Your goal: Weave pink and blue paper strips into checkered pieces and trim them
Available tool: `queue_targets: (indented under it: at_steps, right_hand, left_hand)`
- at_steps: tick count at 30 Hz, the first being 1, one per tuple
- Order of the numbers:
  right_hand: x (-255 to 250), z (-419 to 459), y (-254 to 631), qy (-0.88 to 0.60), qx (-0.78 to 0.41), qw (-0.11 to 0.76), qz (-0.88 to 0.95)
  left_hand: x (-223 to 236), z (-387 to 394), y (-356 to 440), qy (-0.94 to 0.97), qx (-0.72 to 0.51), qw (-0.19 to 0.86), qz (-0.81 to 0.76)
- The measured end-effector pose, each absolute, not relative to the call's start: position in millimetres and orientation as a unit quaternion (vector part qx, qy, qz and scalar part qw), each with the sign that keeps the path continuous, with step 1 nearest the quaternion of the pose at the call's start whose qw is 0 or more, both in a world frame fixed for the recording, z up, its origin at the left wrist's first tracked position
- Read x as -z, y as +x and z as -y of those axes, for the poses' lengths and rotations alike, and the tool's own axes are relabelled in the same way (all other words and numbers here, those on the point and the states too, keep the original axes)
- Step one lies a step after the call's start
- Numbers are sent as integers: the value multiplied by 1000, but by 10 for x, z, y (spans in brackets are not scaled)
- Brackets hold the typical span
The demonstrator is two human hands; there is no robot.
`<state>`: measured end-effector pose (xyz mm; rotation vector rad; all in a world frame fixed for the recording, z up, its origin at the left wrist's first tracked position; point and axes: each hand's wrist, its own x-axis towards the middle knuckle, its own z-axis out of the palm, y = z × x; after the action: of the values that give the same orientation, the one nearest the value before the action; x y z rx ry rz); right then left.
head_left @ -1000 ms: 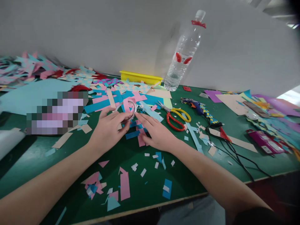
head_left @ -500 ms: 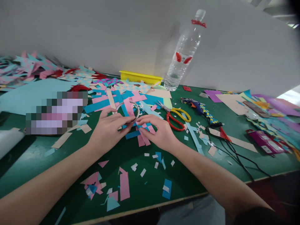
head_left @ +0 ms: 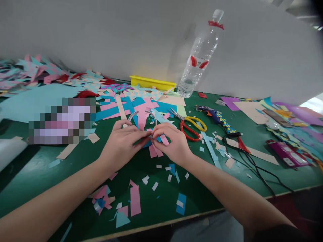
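Observation:
A thin, pale ring that looks like a roll of tape [head_left: 154, 116] is held up at the middle of the table. My left hand [head_left: 122, 143] pinches its near side between thumb and fingers. Fingertips of my right hand [head_left: 174, 141] are pressed together right beside the left ones at the ring's edge; whatever is between them is too small to make out. Under and behind the ring lie crossed pink and blue paper strips [head_left: 143, 119], partly covered by my hands. Scissors [head_left: 188, 118] with red and yellow handles rest just right of my right hand.
A plastic bottle [head_left: 198, 60] leans near the grey wall, beside a yellow tray [head_left: 152, 84]. Paper scraps [head_left: 135, 200] litter the green table [head_left: 83, 188]. Black cords [head_left: 254, 168] and a purple packet [head_left: 287, 154] lie right; a pixelated object [head_left: 63, 122] lies left.
My fingertips have drawn together at the near edge of the ring. The ring has shifted slightly right, and its lower part is now hidden by the hands.

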<state>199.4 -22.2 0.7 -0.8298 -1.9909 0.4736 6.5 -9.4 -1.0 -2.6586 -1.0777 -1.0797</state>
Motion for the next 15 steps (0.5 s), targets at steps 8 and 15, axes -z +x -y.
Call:
queue_targets:
  at_steps: [8,15]
  right_hand:
    - [26,224,2037,-319,-3,408,855]
    - [29,213,2050,-317,27,409,855]
  left_hand:
    - [-4,123,103,-862,360,14,357]
    - [-11,129,101,-855,366,0,366]
